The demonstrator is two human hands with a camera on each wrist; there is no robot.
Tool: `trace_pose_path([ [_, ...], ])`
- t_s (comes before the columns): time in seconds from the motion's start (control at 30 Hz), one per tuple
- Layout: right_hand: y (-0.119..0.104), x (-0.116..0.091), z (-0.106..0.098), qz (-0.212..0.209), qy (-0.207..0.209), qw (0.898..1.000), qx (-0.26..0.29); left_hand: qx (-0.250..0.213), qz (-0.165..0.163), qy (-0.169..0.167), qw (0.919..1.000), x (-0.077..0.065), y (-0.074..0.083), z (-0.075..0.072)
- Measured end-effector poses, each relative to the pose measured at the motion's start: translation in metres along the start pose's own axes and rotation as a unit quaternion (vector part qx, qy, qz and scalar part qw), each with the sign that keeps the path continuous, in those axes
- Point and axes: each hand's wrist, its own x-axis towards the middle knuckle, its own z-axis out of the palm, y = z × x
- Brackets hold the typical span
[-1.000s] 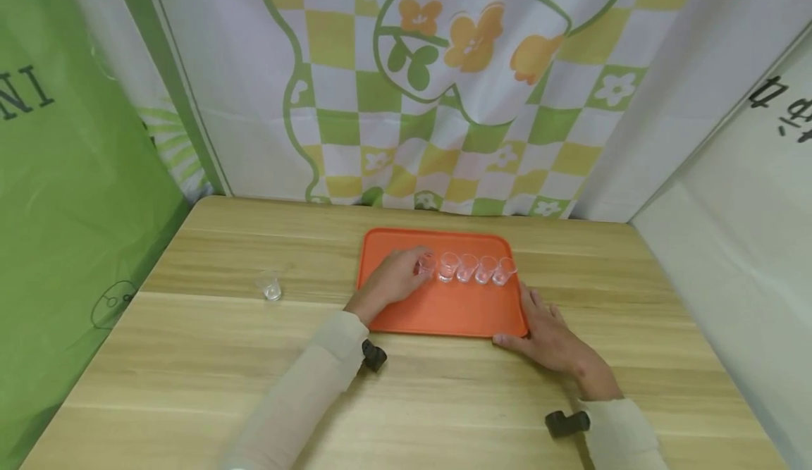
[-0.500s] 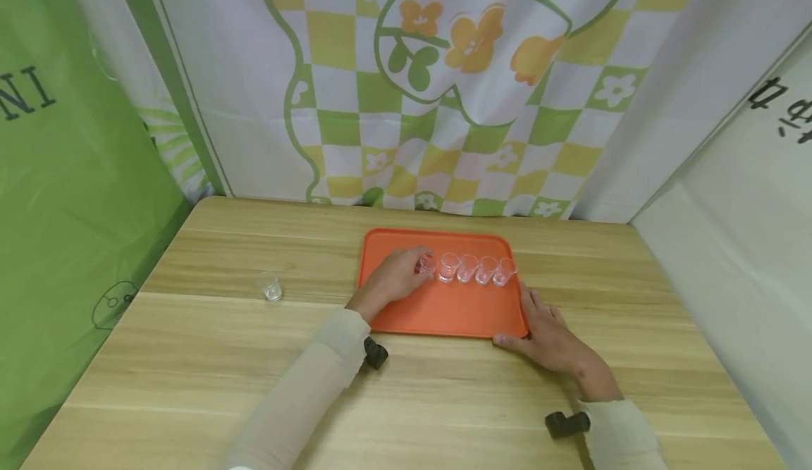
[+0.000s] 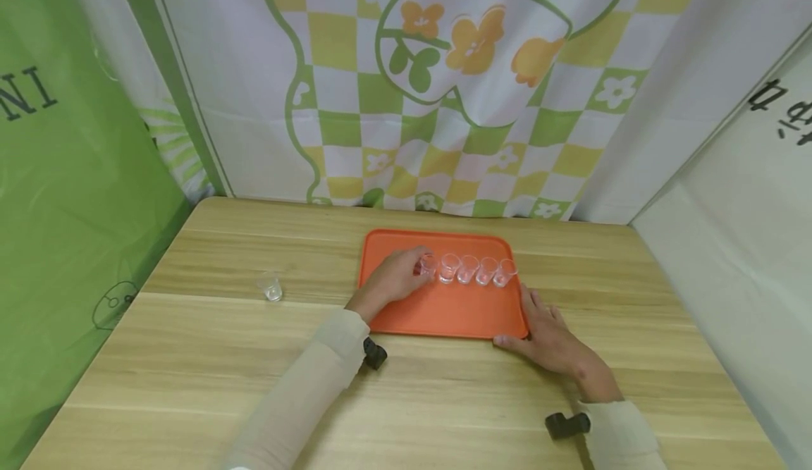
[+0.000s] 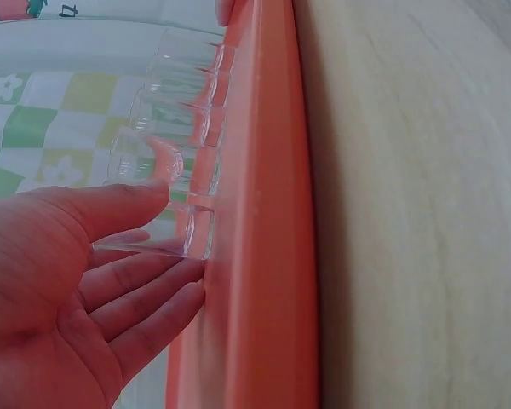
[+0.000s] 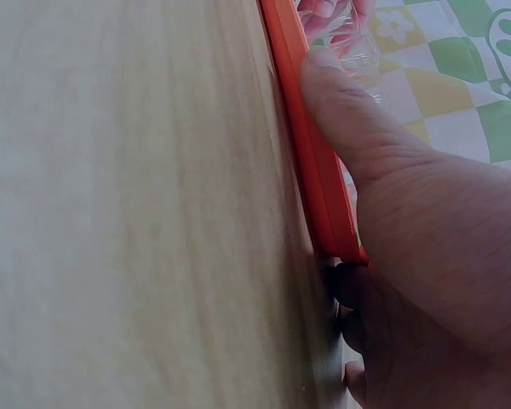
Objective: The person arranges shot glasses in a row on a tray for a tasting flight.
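On the orange tray (image 3: 444,318) stands a row of several clear shot glasses (image 3: 468,270). My left hand (image 3: 396,275) reaches over the tray and holds the leftmost shot glass (image 4: 198,232) between thumb and fingers; its base is down on the tray. The left wrist view shows the thumb on one side of it and the fingers on the other. My right hand (image 3: 555,336) rests against the tray's front right corner, the thumb along the front edge and the fingers loosely extended beside the right edge. Part of the held glass is hidden behind my left fingers in the head view.
One more clear shot glass (image 3: 273,288) stands apart on the wooden table (image 3: 444,399), left of the tray. A patterned curtain (image 3: 431,125) hangs behind the table's back edge. Green cloth (image 3: 82,209) hangs on the left, and a white wall (image 3: 748,244) stands on the right.
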Motion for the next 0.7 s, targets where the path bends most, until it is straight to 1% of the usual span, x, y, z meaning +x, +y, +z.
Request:
trace_pose_path([
  [0.27, -0.001, 0.000, 0.000, 0.005, -0.004, 1.000, 0.001, -0.010, -0.004, -0.003, 0.9999, -0.001, -0.002, 0.000],
  [0.47, 0.000, 0.000, 0.001, 0.001, 0.002, 1.000, 0.004, -0.036, -0.001, -0.010, 0.9993, -0.004, -0.005, -0.001],
  [0.6, 0.002, 0.000, 0.001, 0.002, 0.001, 1.000, 0.003, -0.041, 0.001, -0.007, 0.9991, -0.007, -0.007, -0.003],
  [0.7, 0.002, 0.000, 0.002, 0.005, 0.000, 1.000, 0.001, -0.038, 0.004, -0.003, 0.9993, -0.010, -0.008, -0.005],
])
